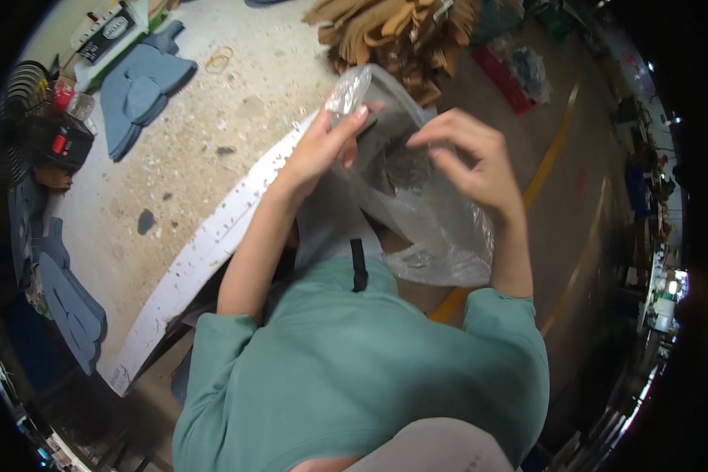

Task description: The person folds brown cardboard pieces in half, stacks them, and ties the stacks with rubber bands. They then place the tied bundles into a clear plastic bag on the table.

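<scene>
A large clear plastic bag [452,224] hangs off the table's edge in front of me, its mouth spread upward. My left hand [326,145] has its fingers closed on the bag's left rim, and crumpled film stands up above the thumb. Over the right side of the mouth is my right hand [476,153], its fingers bent but apart, with nothing visible between them. Inside, the bag looks dark; I cannot make out any contents.
Grey-blue cut pieces [143,90] lie stacked on the scrap-strewn white table [189,149]; another grey-blue stack [71,303] sits at its left edge. Brown pieces [401,35] are heaped beyond the bag. On the floor to the right is a red item [503,79] with clear plastic.
</scene>
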`<control>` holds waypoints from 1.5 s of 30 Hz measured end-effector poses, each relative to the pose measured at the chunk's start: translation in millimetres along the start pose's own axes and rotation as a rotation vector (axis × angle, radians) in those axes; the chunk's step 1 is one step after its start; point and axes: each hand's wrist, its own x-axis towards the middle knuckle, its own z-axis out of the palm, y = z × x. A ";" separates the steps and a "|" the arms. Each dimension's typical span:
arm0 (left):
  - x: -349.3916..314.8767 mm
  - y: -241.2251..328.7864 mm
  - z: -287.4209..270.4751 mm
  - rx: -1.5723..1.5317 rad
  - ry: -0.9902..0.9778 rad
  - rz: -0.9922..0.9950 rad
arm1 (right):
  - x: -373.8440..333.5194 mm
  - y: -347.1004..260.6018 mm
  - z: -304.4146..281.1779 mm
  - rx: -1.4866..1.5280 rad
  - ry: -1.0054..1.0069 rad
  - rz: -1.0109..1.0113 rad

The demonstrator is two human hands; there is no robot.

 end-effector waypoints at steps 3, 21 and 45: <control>-13.3 6.9 15.0 -0.048 -0.037 0.048 | -38.1 45.7 53.0 0.393 -0.250 0.262; -34.8 -9.1 65.4 0.175 -0.209 -0.130 | -196.9 317.6 156.8 -0.482 -0.093 0.832; -36.3 -12.6 47.7 0.142 -0.110 -0.089 | -167.5 309.8 104.7 -0.216 0.084 0.582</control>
